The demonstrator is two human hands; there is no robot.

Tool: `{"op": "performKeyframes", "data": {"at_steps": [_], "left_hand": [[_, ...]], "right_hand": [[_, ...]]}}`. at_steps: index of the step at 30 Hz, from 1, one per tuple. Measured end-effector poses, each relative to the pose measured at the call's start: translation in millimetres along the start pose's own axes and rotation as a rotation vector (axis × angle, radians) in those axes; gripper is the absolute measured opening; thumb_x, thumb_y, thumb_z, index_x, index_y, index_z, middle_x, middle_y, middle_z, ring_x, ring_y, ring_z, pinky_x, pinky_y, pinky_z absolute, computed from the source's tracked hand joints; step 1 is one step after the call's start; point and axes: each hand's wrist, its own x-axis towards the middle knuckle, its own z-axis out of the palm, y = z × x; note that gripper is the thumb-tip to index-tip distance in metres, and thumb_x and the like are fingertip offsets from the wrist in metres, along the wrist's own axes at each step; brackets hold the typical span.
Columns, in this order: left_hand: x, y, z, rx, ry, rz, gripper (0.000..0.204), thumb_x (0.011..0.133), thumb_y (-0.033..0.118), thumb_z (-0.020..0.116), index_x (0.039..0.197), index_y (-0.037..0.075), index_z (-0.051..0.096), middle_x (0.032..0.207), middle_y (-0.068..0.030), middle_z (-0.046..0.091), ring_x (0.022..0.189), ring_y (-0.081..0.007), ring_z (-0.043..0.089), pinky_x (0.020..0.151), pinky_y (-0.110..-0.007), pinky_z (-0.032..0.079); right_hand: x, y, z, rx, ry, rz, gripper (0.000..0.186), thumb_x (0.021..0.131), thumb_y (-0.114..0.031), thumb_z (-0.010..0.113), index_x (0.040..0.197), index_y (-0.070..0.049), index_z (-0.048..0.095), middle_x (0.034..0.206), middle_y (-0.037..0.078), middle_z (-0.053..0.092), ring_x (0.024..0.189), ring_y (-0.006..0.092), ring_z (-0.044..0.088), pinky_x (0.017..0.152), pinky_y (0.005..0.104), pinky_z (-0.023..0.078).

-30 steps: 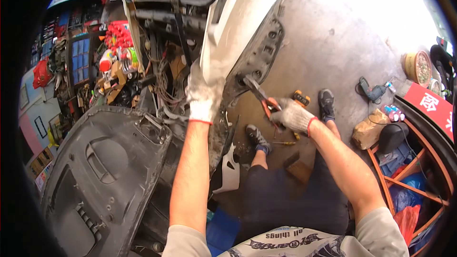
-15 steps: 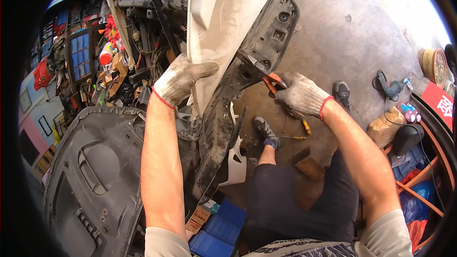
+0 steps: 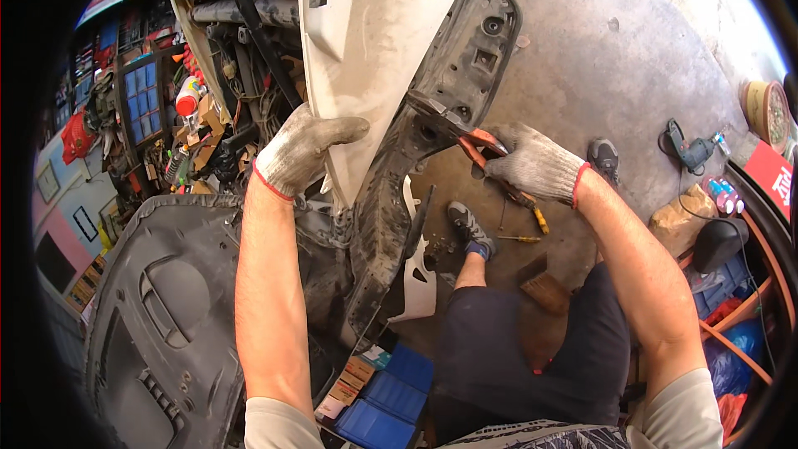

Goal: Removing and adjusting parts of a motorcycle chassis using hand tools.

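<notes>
The left hand (image 3: 303, 150) has shifted from across the lower end of the white panel (image 3: 378, 58) to its seven-o'clock edge, gripping it thumb uppermost, while the right hand (image 3: 534, 162) clasps orange-handled pliers (image 3: 449, 123) at the left's three o'clock, over the dark frame (image 3: 457, 75).

Left hand (image 3: 307, 150): knit glove (image 3: 287, 156), off-white, stained greyish over the thumb. Wrist edge finished in a thin red band (image 3: 273, 185). Right hand (image 3: 532, 160): matching glove, same red band, knit rows visible, greyer toward the fingers. Forearms (image 3: 270, 308) bare above the gloves. Sleeves (image 3: 278, 422) short, pale grey-beige, plain. Shirt (image 3: 549, 426) front pale with a dark print (image 3: 578, 438); steeply foreshortened at the lower edge, most of it cut off. Shorts (image 3: 482, 349) dark, navy to charcoal, loose, plain. Shoes (image 3: 468, 223) grey and black, sporty build, paler trim. Sock (image 3: 478, 249) low, bluish-grey, seen on the left foot.
</notes>
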Motion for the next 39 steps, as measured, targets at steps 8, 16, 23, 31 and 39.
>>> {"op": "performKeyframes", "data": {"at_steps": [8,16,23,31,39], "left_hand": [[2,2,-2,-0.026,-0.001,-0.043,0.034,0.074,0.011,0.070,0.104,-0.005,0.065,0.089,-0.0089,0.067,0.080,-0.0153,0.062,0.073,-0.029,0.050],[8,-1,-6,-0.053,-0.040,-0.066,0.026,0.076,0.011,0.068,0.096,-0.005,0.067,0.086,-0.0102,0.068,0.078,-0.0162,0.064,0.072,-0.028,0.052],[12,-6,-13,0.103,-0.056,0.072,0.020,0.077,0.009,0.065,0.089,-0.005,0.070,0.085,-0.0110,0.070,0.078,-0.0153,0.066,0.072,-0.029,0.052],[18,-11,-20,0.125,-0.068,-0.025,0.028,0.062,-0.012,0.066,0.088,-0.001,0.070,0.092,-0.0127,0.071,0.085,-0.0229,0.070,0.077,-0.032,0.057],[20,-39,-46,0.586,-0.192,0.513,0.033,0.065,-0.013,0.060,0.093,0.000,0.071,0.092,-0.0155,0.070,0.087,-0.0248,0.069,0.079,-0.032,0.055]], "right_hand": [[-5,-5,-2,0.114,-0.028,0.046,0.034,0.075,-0.019,0.058,0.105,-0.002,0.059,0.069,0.012,0.062,0.062,0.0194,0.060,0.061,0.0350,0.047],[6,10,1,0.269,-0.130,0.072,0.033,0.080,-0.021,0.058,0.107,-0.002,0.060,0.070,0.008,0.063,0.061,0.0140,0.060,0.058,0.0311,0.047],[-2,6,3,0.486,-0.188,0.102,0.020,0.085,-0.016,0.061,0.100,-0.002,0.057,0.067,0.002,0.059,0.057,0.0079,0.055,0.051,0.0246,0.044],[1,17,3,0.126,-0.048,-0.106,0.033,0.086,-0.020,0.058,0.113,-0.003,0.055,0.082,0.012,0.062,0.075,0.0230,0.061,0.069,0.0345,0.047],[-46,91,2,0.170,0.010,0.157,0.039,0.087,-0.019,0.057,0.124,-0.007,0.054,0.093,0.015,0.063,0.085,0.0230,0.065,0.077,0.0335,0.049]]}}
